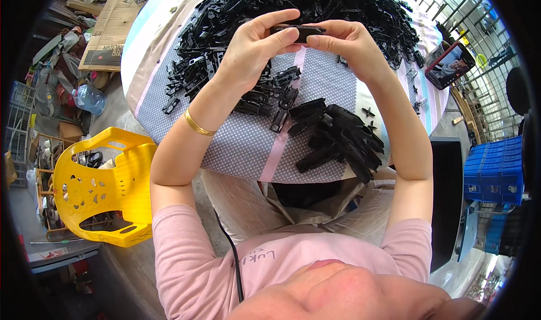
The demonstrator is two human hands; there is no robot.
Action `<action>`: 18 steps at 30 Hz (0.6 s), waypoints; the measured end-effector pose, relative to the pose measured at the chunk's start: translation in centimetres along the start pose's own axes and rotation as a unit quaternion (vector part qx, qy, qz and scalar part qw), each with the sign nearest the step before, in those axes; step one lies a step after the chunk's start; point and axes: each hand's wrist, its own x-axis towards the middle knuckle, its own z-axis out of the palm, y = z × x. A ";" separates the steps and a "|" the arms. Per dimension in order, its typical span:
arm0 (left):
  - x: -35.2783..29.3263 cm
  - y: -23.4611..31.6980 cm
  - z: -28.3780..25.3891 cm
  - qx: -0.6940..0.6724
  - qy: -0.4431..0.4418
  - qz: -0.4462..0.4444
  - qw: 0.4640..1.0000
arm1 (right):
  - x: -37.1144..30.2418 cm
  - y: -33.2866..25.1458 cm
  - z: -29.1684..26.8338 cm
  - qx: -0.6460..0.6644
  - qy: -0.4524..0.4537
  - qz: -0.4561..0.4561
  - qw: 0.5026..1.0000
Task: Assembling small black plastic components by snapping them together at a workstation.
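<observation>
Between my two hands, over the table, is a small dark elongated plastic part [302, 33]. My left hand [262, 41] pinches its left end with thumb and fingers. The other end sits between the thumb and fingers of my right hand [341, 41]. Beyond and below the hands spreads a big heap of black plastic parts [225, 24]. Closer to me, by the table's front edge, lies a separate pile of longer black pieces [346, 137]. A few small star-shaped black bits [368, 112] rest right of that pile.
The round table [225, 156] has a dotted, striped cloth. A yellow plastic chair [138, 190] stands at the left, near a water bottle [90, 99] and flattened cardboard [110, 32]. On the right are a dark printed container [449, 66], a blue crate [493, 170] and a metal grille [473, 10].
</observation>
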 end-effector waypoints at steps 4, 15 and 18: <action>-0.3 0.9 0.2 0.018 -0.012 0.014 1.000 | 0.5 1.1 -0.9 0.109 -0.065 -0.001 0.992; -10.8 3.1 1.1 0.356 -0.224 -0.109 0.901 | 0.1 2.5 3.3 -0.239 -0.227 -0.167 0.929; -10.2 1.9 -0.2 0.396 -0.218 -0.046 0.891 | 0.4 3.1 2.2 -0.285 -0.214 -0.157 0.921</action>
